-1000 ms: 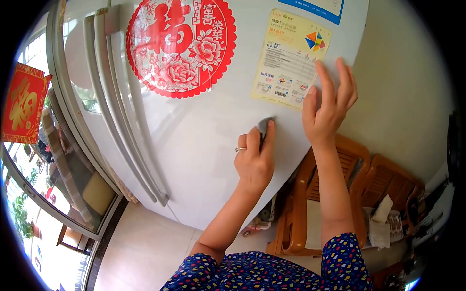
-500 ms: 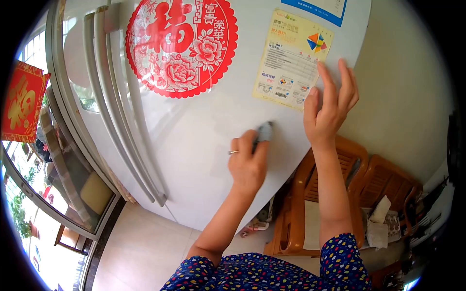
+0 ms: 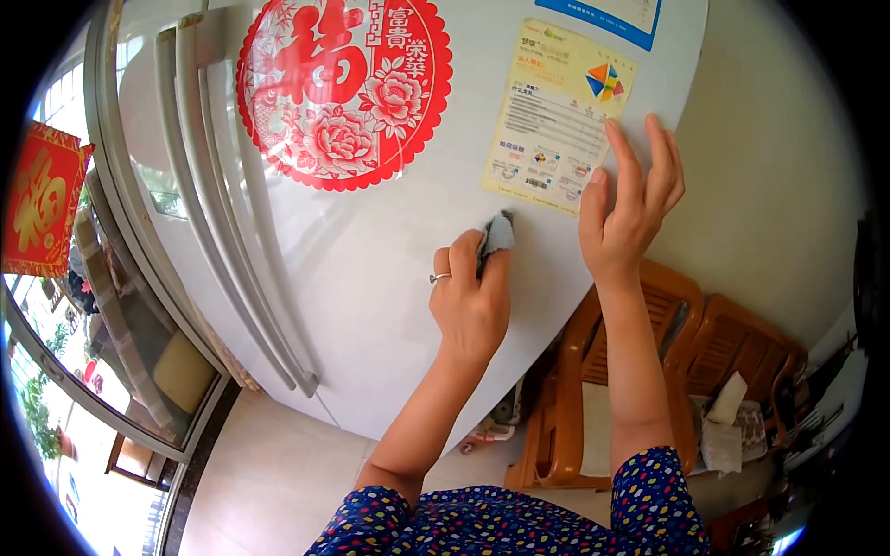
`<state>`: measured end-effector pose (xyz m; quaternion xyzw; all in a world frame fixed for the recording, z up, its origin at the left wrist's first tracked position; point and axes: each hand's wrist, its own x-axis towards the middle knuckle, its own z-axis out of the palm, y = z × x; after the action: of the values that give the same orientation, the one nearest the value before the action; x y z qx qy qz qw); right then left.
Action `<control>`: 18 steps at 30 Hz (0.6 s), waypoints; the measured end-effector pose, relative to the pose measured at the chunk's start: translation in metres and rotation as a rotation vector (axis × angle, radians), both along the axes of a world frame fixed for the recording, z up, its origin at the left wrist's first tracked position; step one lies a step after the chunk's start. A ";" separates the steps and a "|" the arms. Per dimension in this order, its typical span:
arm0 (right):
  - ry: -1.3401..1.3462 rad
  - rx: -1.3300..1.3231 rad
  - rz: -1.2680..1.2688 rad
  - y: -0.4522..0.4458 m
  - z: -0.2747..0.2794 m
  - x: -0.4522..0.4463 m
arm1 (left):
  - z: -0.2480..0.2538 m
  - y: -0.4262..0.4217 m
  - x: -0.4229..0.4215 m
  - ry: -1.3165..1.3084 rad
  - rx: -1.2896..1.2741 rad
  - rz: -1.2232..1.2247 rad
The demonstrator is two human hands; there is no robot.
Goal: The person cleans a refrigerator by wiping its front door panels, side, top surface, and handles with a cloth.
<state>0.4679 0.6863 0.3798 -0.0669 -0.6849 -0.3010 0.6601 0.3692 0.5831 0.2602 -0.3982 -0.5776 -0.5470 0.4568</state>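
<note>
Left fingers (image 3: 462,257): mine, pinching a gray cloth (image 3: 501,232) against the white door (image 3: 371,287), below the yellow leaflet (image 3: 552,116).
Right fingers (image 3: 629,167): mine, spread beside the leaflet, gripping nothing.
Door progress: portion covered and portion left, impossible to tell.
Margins: handles (image 3: 190,65) well leftward; door edge near, rightward.

A crumpled grey-blue cloth (image 3: 501,233) lies bunched against the glossy white door (image 3: 371,296).
</note>
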 end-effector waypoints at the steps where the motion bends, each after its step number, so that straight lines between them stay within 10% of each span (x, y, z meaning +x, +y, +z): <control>1: 0.000 -0.009 -0.001 0.000 0.000 0.000 | -0.002 0.001 0.001 -0.001 -0.009 0.009; 18: -0.005 0.008 -0.011 0.002 -0.002 0.001 | -0.010 -0.004 -0.003 -0.014 -0.043 -0.010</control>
<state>0.4685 0.6885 0.3783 -0.0670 -0.6850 -0.3076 0.6570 0.3662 0.5789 0.2500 -0.4070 -0.5906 -0.5395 0.4411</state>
